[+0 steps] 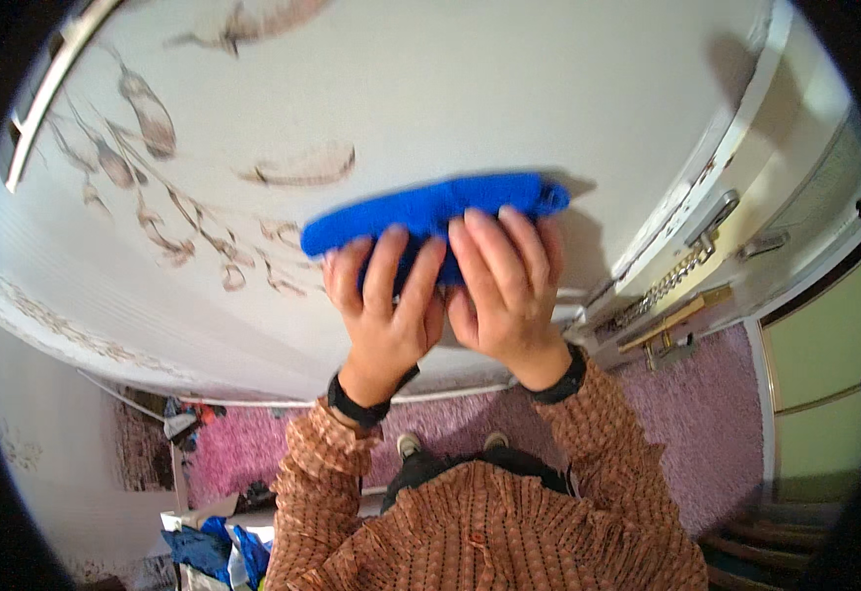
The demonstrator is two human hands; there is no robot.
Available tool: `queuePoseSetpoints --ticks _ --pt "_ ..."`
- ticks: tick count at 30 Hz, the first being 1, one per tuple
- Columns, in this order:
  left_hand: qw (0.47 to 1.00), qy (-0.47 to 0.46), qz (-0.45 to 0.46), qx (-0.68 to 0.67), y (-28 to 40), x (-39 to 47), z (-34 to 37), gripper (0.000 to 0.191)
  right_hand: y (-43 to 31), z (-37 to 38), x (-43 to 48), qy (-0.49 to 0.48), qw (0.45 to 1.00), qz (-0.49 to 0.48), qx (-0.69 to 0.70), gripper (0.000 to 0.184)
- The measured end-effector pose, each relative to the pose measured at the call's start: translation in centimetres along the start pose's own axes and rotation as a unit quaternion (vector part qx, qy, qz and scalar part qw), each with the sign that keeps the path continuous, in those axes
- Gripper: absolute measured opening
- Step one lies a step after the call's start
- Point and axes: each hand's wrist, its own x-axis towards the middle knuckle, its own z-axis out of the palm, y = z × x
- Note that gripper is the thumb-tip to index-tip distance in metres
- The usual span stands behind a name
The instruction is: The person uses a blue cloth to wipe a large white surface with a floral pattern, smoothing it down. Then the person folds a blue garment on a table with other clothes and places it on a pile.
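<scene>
A folded or rolled blue cloth [430, 203] lies slantwise against a pale wall [474, 96] printed with brown plant sprays. My left hand [386, 295] has its spread fingers over the cloth's lower left part. On the right part rest the fingers of my right hand [508, 288], set close beside the left. Both palms face the wall, and the thumbs nearly meet beneath the cloth. My fingers hide part of its lower edge. Shadows of cloth and hand fall on the wall to the right.
At right is a door frame with a metal door chain [666, 284] and a wooden piece [674, 318] below it. Pink carpet [703, 414] covers the floor. Blue items [209, 550] sit in a container at lower left. Pale green panels [814, 369] stand far right.
</scene>
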Motion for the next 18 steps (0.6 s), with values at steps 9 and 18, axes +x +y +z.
queuePoseSetpoints --ticks 9,18 --pt "0.990 -0.100 0.085 -0.045 -0.8 -2.1 -2.0 0.042 -2.1 -0.2 -2.3 -0.001 1.000 0.009 0.000 0.041" --pt "0.992 0.071 0.102 0.010 -2.6 15.4 -5.8 0.038 -0.6 -4.6 15.4 0.121 0.992 -0.029 0.009 0.051"
